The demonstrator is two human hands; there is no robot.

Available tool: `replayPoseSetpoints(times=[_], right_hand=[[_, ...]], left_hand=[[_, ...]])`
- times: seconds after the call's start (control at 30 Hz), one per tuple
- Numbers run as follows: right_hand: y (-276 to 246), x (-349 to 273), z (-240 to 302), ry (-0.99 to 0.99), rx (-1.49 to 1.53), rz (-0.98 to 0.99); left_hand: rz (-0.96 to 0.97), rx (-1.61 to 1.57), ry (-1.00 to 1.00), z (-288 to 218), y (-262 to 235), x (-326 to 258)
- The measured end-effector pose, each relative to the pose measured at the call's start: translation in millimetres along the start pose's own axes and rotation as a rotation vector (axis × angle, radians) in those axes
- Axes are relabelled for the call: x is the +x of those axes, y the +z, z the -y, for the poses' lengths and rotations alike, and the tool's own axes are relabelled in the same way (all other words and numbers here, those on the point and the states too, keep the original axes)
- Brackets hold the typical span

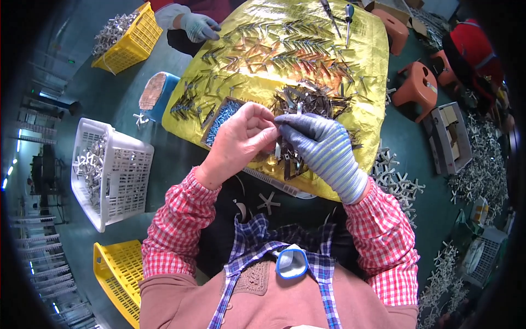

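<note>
Above the near part of a table covered in yellow foil (181, 116), my two hands meet at the fingertips. My bare left hand (236, 141) is closed in a pinch. Its fingertips touch those of my right hand (323, 147), which wears a striped glove with dark grey-blue fingers and is also pinching. Whatever lies between them is too small and covered to name. Just beyond and below my fingers is a heap of dark metal strips (312, 101). A shallow box of blue screws or pins (220, 122) stands behind my left hand, partly covered by it.
Rows of joined metal strips (307, 45) and two screwdrivers (349, 16) lie farther back. Another person's gloved hand (200, 27) rests at the far left edge. Around stand a white crate (129, 164), yellow crates (131, 46), orange stools (415, 90) and piles of star-shaped metal parts (397, 186).
</note>
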State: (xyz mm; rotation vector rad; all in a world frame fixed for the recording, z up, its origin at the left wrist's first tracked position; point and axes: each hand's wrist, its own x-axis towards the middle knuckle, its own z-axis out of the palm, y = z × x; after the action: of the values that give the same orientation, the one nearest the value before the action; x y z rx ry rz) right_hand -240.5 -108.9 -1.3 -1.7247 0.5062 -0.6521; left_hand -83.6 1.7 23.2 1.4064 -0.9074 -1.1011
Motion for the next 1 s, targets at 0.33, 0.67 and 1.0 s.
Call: replayPoseSetpoints(times=[0.33, 0.67, 1.0], right_hand=[[1.6, 4.7, 17.2, -0.213, -0.216, -0.142], [-4.6, -1.9, 31.4, -0.287, -0.266, -0.241], [-4.1, -3.9, 33.7, -0.371, -0.314, -0.234]], left_hand=[[-0.019, -0.050, 0.080, -5.2, 13.5, -0.8], [-0.056, -0.133, 0.180, -9.6, 29.3, -0.8], [-0.017, -0.060, 0.172, -3.3, 20.8, -1.8]])
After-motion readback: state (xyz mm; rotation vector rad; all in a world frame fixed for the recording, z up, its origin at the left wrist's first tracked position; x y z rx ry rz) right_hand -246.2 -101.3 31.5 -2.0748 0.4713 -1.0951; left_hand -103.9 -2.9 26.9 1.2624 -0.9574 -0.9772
